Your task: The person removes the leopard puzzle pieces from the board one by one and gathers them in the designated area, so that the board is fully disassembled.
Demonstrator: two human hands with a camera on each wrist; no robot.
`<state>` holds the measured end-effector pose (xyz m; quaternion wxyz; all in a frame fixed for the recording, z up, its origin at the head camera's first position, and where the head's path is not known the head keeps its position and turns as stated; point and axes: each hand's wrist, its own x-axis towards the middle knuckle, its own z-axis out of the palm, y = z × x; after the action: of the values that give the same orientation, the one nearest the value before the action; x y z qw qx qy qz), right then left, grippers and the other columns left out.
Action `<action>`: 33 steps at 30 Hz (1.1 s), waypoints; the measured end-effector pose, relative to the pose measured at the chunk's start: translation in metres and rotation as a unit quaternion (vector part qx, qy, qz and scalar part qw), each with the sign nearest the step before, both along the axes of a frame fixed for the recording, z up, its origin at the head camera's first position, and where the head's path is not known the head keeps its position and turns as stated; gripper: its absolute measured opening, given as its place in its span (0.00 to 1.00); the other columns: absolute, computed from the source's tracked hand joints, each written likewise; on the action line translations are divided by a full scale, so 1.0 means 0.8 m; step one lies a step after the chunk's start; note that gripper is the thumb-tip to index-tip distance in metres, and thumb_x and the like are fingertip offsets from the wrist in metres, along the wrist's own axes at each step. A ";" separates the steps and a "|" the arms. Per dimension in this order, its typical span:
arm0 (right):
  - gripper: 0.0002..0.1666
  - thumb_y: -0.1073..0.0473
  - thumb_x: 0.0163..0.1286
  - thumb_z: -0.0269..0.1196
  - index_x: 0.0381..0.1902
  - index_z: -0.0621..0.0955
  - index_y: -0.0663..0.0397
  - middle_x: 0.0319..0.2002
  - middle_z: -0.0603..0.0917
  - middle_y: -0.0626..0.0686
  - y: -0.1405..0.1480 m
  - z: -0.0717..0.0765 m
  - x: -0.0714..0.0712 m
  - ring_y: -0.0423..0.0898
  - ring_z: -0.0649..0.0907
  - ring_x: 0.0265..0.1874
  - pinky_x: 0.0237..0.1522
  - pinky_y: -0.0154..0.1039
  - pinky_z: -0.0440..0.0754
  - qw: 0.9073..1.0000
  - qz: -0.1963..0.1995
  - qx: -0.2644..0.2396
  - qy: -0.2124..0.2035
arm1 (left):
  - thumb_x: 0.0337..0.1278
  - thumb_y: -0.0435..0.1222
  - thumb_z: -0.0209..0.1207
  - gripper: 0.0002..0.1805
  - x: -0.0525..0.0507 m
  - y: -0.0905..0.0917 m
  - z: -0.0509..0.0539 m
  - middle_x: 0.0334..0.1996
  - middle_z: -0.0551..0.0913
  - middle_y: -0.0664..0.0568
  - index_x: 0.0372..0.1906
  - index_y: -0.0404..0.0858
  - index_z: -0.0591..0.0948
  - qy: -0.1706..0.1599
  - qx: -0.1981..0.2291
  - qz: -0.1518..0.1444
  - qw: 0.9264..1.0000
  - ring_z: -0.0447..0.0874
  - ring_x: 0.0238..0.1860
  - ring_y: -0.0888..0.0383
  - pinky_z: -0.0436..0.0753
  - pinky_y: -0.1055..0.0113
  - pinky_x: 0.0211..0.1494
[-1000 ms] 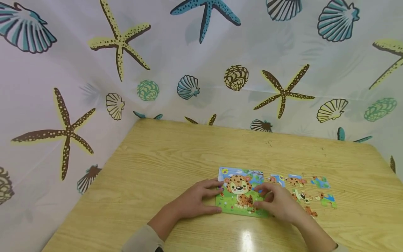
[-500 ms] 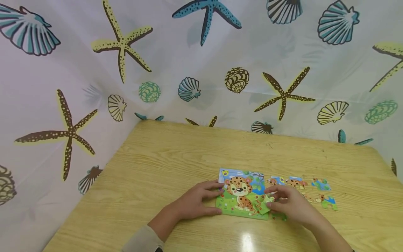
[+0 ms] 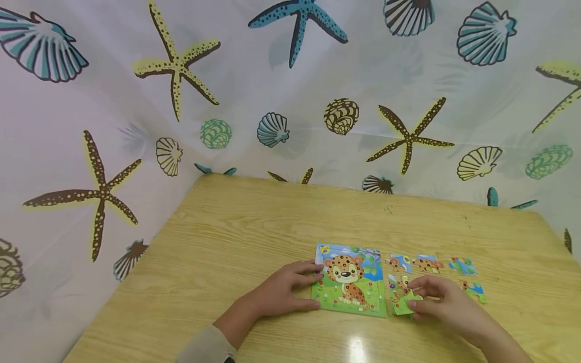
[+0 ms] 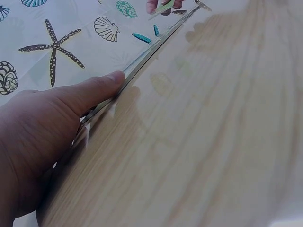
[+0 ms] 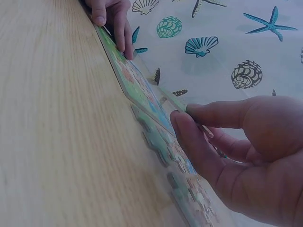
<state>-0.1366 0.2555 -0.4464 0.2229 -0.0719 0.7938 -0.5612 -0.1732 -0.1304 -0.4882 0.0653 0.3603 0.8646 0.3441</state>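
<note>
A puzzle board [image 3: 349, 282] printed with a spotted leopard cub on grass lies flat on the table. My left hand [image 3: 287, 288] rests at its left edge, fingertips over the rim and thumb [image 4: 102, 90] along the near left corner. Just right of the board, my right hand [image 3: 442, 302] pinches a green puzzle piece [image 3: 410, 303] between thumb and fingers. The right wrist view shows this pinch edge-on, with the piece raised above loose pieces. Part of another loose piece [image 3: 394, 283] shows behind the held one.
Loose puzzle pieces lie right of the board: one with blue sky [image 3: 400, 263], a spotted one [image 3: 427, 263], a green-blue one [image 3: 463, 265] and others partly behind my right hand. Patterned cloth [image 3: 290, 91] with starfish and shells hangs behind the wooden table [image 3: 236, 217].
My right hand has moved right, from the board's right side to over the loose pieces, carrying the green puzzle piece. My left hand stays at the board's left edge.
</note>
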 end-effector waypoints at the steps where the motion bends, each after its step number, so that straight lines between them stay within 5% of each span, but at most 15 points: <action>1: 0.32 0.57 0.68 0.67 0.61 0.71 0.72 0.53 0.78 0.62 0.006 0.000 0.002 0.47 0.87 0.40 0.44 0.42 0.89 1.000 -0.002 -0.003 -0.006 | 0.58 0.53 0.67 0.35 0.000 0.001 0.000 0.74 0.68 0.54 0.67 0.39 0.76 0.001 0.001 -0.001 1.000 0.60 0.77 0.48 0.64 0.46 0.76; 17: 0.36 0.57 0.71 0.64 0.66 0.64 0.74 0.55 0.76 0.58 0.077 -0.008 0.015 0.41 0.85 0.45 0.50 0.40 0.87 0.998 -0.064 0.020 -0.006 | 0.57 0.53 0.68 0.36 -0.004 0.006 -0.001 0.74 0.68 0.58 0.68 0.41 0.75 -0.015 0.000 0.005 1.000 0.58 0.78 0.52 0.63 0.48 0.78; 33: 0.36 0.51 0.71 0.64 0.67 0.67 0.68 0.54 0.80 0.51 0.121 -0.013 0.015 0.41 0.87 0.45 0.50 0.40 0.87 0.990 -0.116 0.043 -0.067 | 0.56 0.56 0.67 0.37 -0.004 0.002 -0.006 0.74 0.68 0.59 0.67 0.43 0.75 -0.016 0.003 0.007 1.000 0.59 0.78 0.52 0.64 0.47 0.77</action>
<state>-0.1250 0.3519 -0.4569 0.2113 0.0682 0.8037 -0.5520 -0.1764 -0.1285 -0.4928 0.0755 0.3492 0.8648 0.3528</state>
